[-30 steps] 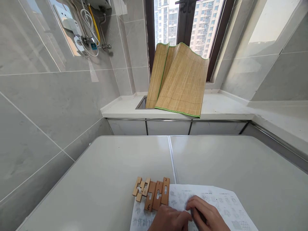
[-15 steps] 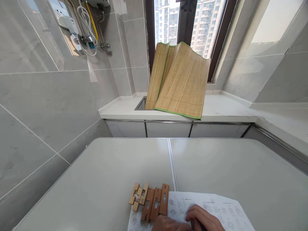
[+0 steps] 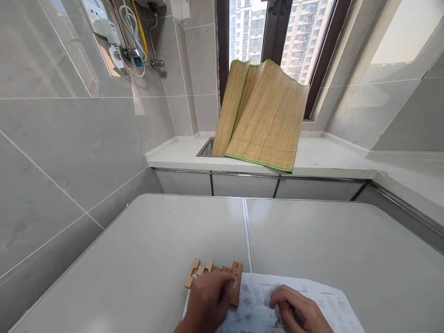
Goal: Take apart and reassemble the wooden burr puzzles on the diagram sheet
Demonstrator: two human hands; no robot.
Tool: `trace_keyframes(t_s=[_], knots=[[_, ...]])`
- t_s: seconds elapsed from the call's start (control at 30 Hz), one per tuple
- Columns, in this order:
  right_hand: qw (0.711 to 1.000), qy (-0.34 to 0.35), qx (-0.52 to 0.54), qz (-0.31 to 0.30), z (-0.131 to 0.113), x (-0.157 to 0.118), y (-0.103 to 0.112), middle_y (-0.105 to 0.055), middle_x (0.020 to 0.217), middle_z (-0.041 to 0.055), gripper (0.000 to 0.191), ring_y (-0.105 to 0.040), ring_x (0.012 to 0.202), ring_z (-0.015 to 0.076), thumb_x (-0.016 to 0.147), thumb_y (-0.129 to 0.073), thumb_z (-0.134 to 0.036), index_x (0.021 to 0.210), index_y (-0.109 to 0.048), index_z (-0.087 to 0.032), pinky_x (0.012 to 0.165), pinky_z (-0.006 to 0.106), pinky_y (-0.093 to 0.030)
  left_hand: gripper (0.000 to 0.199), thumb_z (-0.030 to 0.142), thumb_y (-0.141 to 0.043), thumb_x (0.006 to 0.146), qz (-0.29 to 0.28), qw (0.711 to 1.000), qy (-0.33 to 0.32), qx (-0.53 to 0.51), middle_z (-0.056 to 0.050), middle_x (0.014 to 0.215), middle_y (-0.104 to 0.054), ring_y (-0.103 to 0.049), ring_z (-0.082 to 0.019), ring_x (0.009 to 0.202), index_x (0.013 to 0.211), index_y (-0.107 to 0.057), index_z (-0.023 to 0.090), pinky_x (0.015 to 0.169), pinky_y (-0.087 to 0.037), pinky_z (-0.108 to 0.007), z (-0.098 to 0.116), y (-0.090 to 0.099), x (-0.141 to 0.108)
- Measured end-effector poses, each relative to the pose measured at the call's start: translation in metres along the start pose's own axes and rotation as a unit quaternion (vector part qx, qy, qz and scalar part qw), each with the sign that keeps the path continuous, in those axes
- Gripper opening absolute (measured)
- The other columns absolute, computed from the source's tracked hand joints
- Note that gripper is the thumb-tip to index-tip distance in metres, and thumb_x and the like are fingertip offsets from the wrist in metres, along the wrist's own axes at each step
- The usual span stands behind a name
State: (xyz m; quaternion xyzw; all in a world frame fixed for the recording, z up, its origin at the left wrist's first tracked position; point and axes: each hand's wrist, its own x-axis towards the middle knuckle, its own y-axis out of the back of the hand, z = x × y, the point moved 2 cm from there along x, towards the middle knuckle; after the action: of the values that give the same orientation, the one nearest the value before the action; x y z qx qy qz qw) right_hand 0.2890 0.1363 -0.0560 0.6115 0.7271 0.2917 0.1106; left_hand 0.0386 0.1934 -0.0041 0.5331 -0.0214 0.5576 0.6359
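My left hand (image 3: 211, 296) reaches over a row of notched wooden puzzle pieces on the table and covers most of them; its fingers are bent, partly hidden and a little blurred. A reddish-brown piece marked 2 (image 3: 237, 282) shows just right of those fingers, and a pale piece (image 3: 192, 274) sticks out on the left. My right hand (image 3: 300, 307) rests on a printed sheet (image 3: 326, 300), its fingers curled in. A dark patch shows under its palm, but I cannot tell whether that is an object or shadow.
The white table (image 3: 145, 259) has a seam (image 3: 247, 231) down its middle. Beyond it, a bamboo mat (image 3: 268, 115) with green edging leans against the window above a counter (image 3: 333, 155) and partly covers a sink (image 3: 206, 148). Tiled walls stand on both sides.
My left hand has moved left and away from my right hand, from the sheet's lower middle onto the wooden pieces. My right hand stays almost in place. The view has shifted slightly.
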Motion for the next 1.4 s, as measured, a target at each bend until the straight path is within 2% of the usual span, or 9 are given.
trace_keyframes(t_s=[0.13,0.23,0.3,0.43,0.63,1.0,1.17,1.27,1.4], knots=[[1.0,0.006,-0.008,-0.006,0.006,-0.001,0.009,-0.072,0.084,0.0012,0.025,-0.064,0.064,0.0158,0.103,-0.045,-0.021,0.093,-0.067,-0.026,0.055,0.023,-0.048,0.018,0.016,-0.05,0.1,0.012,0.997,0.043,0.061,-0.001,0.073,-0.064,-0.062,-0.015,0.066,0.097,-0.067,0.019,0.064,-0.051,-0.025,-0.027,0.024,0.007],[1.0,0.01,-0.003,-0.017,0.011,-0.002,0.011,-0.072,0.084,0.0015,0.025,-0.064,0.063,0.0159,0.103,-0.045,-0.021,0.092,-0.067,-0.026,0.055,0.023,-0.047,0.014,0.025,-0.056,0.101,-0.054,0.995,0.066,0.056,-0.008,0.105,-0.071,-0.067,-0.022,0.1,0.111,-0.064,0.02,0.087,-0.057,-0.034,-0.039,0.036,0.006],[1.0,0.007,0.002,-0.022,0.012,-0.003,0.01,-0.072,0.085,0.0022,0.026,-0.064,0.065,0.0161,0.103,-0.044,-0.021,0.093,-0.067,-0.025,0.055,0.024,-0.047,0.026,0.03,-0.061,0.099,-0.108,0.991,0.071,0.043,-0.011,0.125,-0.068,-0.062,-0.026,0.12,0.123,-0.061,0.022,0.099,-0.056,-0.038,-0.042,0.04,0.006],[1.0,-0.006,0.02,-0.02,0.013,-0.006,0.007,-0.073,0.088,0.0039,0.026,-0.066,0.071,0.0177,0.104,-0.044,-0.022,0.093,-0.067,-0.025,0.057,0.025,-0.047,0.041,0.033,-0.066,0.096,-0.202,0.977,0.071,0.012,-0.011,0.142,-0.06,-0.053,-0.029,0.135,0.135,-0.056,0.025,0.11,-0.051,-0.044,-0.042,0.04,0.004],[0.999,-0.025,0.026,0.013,0.01,-0.011,0.004,-0.069,0.084,0.0026,0.031,-0.059,0.067,0.0175,0.105,-0.039,-0.028,0.09,-0.066,-0.025,0.06,0.028,-0.043,0.034,0.034,-0.061,0.099,-0.223,0.97,0.083,0.04,-0.01,0.132,-0.064,-0.059,-0.028,0.122,0.132,-0.059,0.027,0.101,-0.053,-0.043,-0.045,0.033,0.001],[0.999,-0.043,0.018,-0.022,0.008,-0.01,0.012,-0.07,0.088,0.0038,0.029,-0.058,0.071,0.0186,0.102,-0.039,-0.023,0.092,-0.066,-0.024,0.061,0.028,-0.041,0.019,0.038,-0.062,0.096,-0.093,0.984,0.076,0.134,-0.007,0.098,-0.07,-0.066,-0.025,0.089,0.105,-0.064,0.021,0.078,-0.053,-0.037,-0.054,0.035,0.004],[0.996,-0.081,0.047,0.004,0.006,-0.009,0.016,-0.067,0.08,0.0012,0.028,-0.053,0.064,0.0169,0.1,-0.042,-0.024,0.09,-0.068,-0.023,0.062,0.028,-0.038,0.02,0.029,-0.064,0.09,-0.032,0.993,0.043,0.104,-0.007,0.098,-0.071,-0.066,-0.023,0.088,0.108,-0.063,0.02,0.077,-0.053,-0.035,-0.021,0.03,0.016],[0.987,-0.111,0.109,0.029,0.007,-0.008,0.018,-0.062,0.068,-0.0018,0.024,-0.052,0.061,0.0163,0.098,-0.045,-0.025,0.089,-0.067,-0.022,0.063,0.028,-0.038,0.029,0.022,-0.067,0.08,-0.072,0.997,-0.017,0.039,-0.006,0.095,-0.07,-0.065,-0.022,0.084,0.108,-0.062,0.02,0.075,-0.053,-0.033,0.019,0.004,0.022],[0.969,-0.133,0.198,0.065,0.009,-0.007,0.023,-0.052,0.059,-0.0055,0.019,-0.051,0.057,0.0154,0.096,-0.05,-0.031,0.088,-0.065,-0.022,0.061,0.027,-0.037,0.041,0.034,-0.075,0.073,-0.181,0.977,-0.112,0.001,-0.005,0.092,-0.069,-0.064,-0.024,0.084,0.11,-0.063,0.019,0.071,-0.052,-0.035,0.062,-0.046,0.022]])
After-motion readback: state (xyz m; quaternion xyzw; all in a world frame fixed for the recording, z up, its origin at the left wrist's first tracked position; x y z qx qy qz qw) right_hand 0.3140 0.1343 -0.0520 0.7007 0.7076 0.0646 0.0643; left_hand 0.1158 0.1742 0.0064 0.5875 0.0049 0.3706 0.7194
